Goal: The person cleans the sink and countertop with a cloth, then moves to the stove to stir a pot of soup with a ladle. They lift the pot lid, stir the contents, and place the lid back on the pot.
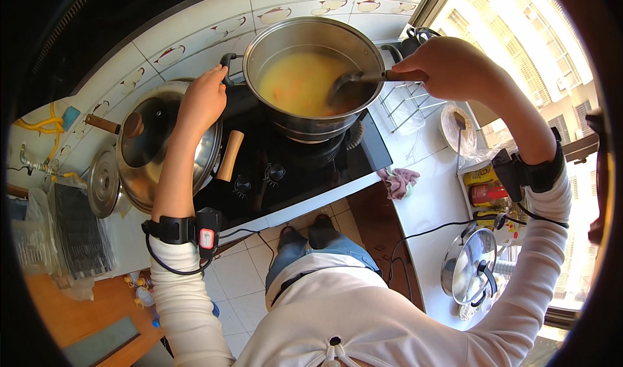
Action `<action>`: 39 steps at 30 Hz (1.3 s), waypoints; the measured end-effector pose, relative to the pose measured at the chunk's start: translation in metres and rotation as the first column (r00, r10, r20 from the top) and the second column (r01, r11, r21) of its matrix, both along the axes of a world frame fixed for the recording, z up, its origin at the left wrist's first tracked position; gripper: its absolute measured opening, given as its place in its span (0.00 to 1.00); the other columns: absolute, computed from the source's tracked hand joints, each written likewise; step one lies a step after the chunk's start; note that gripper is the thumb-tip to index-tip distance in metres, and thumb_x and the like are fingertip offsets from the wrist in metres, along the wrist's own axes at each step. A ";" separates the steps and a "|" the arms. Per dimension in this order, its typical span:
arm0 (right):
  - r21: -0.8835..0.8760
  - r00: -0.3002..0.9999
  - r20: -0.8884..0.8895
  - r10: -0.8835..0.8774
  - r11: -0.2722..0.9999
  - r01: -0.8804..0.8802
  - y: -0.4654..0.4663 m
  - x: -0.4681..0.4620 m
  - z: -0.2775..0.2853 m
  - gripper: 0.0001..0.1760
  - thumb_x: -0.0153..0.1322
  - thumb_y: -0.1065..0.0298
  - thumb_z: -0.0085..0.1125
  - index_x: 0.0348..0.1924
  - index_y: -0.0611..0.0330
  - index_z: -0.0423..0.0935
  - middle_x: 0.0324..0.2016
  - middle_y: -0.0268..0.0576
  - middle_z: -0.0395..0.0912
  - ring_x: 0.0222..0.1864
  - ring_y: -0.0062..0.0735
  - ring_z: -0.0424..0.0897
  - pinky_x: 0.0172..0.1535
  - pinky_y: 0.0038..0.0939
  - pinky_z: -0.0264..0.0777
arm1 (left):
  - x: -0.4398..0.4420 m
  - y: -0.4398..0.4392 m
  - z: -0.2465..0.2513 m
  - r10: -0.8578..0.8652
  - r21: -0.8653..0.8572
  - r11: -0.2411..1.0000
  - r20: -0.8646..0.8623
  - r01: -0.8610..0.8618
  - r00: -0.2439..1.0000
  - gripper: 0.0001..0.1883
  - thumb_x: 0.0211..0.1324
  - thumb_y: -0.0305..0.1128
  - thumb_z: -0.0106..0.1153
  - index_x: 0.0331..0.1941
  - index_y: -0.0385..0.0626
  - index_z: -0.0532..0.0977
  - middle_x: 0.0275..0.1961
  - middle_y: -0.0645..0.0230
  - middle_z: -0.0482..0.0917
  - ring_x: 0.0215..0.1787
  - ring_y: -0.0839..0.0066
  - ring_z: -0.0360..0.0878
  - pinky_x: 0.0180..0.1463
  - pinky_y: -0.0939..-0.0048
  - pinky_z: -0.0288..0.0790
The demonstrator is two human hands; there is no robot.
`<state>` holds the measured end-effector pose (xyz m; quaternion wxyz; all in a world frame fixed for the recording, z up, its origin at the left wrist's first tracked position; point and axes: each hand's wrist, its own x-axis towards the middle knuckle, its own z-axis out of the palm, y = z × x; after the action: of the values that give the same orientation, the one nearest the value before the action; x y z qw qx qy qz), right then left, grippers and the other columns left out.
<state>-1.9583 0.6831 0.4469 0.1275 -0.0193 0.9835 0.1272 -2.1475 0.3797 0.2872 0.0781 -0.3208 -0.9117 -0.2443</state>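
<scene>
A deep steel pot (311, 126) of yellow soup (299, 80) with orange bits stands on the black glass hob (263, 172). My left hand (207, 92) is at the pot's left black handle (228, 68), its fingers against it. In my right hand (433, 70) is the brown handle of a dark ladle (372, 76), whose bowl dips into the soup at the pot's right side. The pot's right handle (392, 53) shows just behind the ladle's handle, near my right hand.
Left of the pot sits a lidded steel pan (168, 172) with wooden handles, beside a round metal lid (103, 181). On the right counter are a wire rack (409, 99), a pink cloth (398, 182), a plastic-lined bowl (457, 128) and a glass-lidded pot (469, 267).
</scene>
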 end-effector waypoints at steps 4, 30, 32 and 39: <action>0.003 0.991 -0.118 0.066 0.998 -0.066 0.015 -0.010 -0.028 0.28 0.63 0.80 0.50 0.52 0.39 0.78 0.31 0.46 0.81 0.29 0.40 0.80 0.34 0.37 0.72 | 0.000 0.001 0.000 0.001 0.004 1.000 0.001 -0.001 1.000 0.18 0.58 0.24 0.46 0.53 0.38 0.72 0.60 0.55 0.71 0.61 0.60 0.68 0.63 0.65 0.64; 0.090 0.998 -0.002 0.065 0.994 -0.065 0.009 -0.006 -0.026 0.25 0.58 0.82 0.48 0.47 0.53 0.79 0.26 0.49 0.79 0.30 0.42 0.81 0.29 0.34 0.76 | 0.001 0.001 0.000 -0.006 0.038 0.999 -0.024 0.007 1.000 0.17 0.58 0.23 0.46 0.51 0.37 0.73 0.57 0.54 0.73 0.60 0.59 0.70 0.62 0.64 0.65; 0.061 0.989 0.146 -0.015 0.998 0.006 -0.001 -0.011 -0.012 0.21 0.63 0.77 0.53 0.49 0.51 0.78 0.24 0.46 0.78 0.27 0.39 0.80 0.28 0.34 0.74 | 0.001 0.001 0.000 -0.002 0.043 0.999 -0.027 0.003 1.000 0.17 0.57 0.23 0.46 0.51 0.37 0.73 0.57 0.54 0.73 0.60 0.59 0.70 0.62 0.64 0.65; -0.221 0.798 0.547 -0.252 0.877 0.428 -0.008 -0.039 0.033 0.18 0.63 0.73 0.52 0.47 0.55 0.78 0.15 0.36 0.71 0.11 0.19 0.67 0.11 0.23 0.58 | 0.000 0.001 -0.002 -0.003 0.030 1.000 -0.037 0.004 0.999 0.17 0.57 0.24 0.47 0.51 0.37 0.73 0.57 0.54 0.73 0.59 0.59 0.70 0.61 0.64 0.66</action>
<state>-1.9970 0.6748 0.4795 0.3947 0.1064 0.9095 -0.0759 -2.1474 0.3807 0.2850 0.0992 -0.3255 -0.9059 -0.2521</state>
